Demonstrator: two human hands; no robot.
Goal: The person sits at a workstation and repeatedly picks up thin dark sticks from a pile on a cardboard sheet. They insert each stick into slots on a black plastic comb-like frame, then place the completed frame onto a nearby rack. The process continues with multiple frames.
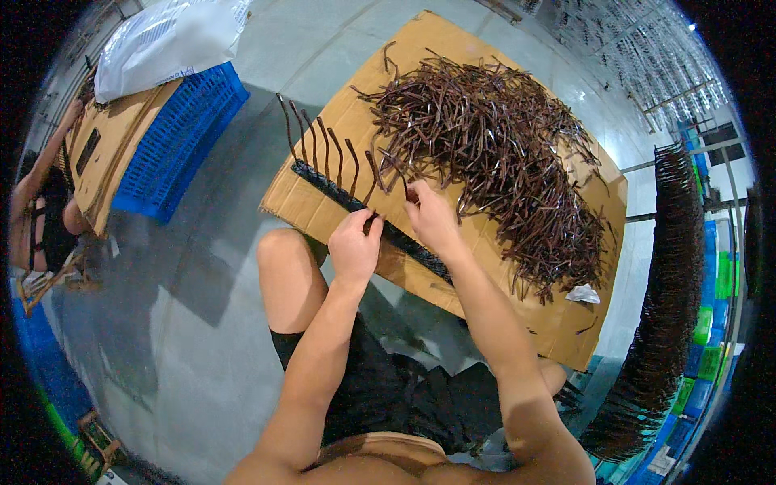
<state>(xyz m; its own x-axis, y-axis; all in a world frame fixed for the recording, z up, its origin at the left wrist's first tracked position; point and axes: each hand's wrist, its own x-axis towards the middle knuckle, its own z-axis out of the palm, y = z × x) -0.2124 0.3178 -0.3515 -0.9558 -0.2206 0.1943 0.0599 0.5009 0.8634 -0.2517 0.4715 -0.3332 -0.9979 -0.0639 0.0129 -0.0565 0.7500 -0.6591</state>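
A long black strip point(323, 187) lies along the near edge of a cardboard sheet. Several thin, dark brown pieces that look like eyeglass temples point(333, 153) stand up in a row from its left part, their tips curved. My left hand point(354, 249) is closed at the strip, thumb and finger pinching the lower end of one temple at the row's right end. Just right of it, my right hand point(434, 217) pinches another temple, its upper part leaning out beyond the fingertips. A big loose heap of temples point(485, 137) covers the cardboard beyond my hands.
The cardboard sheet point(509, 279) spreads before my knees, with a crumpled white scrap point(583, 294) near its right corner. A tall rack densely filled with dark pieces point(659, 307) stands at right. At far left are a blue crate point(182, 141), a white sack point(170, 44) and another person point(48, 202).
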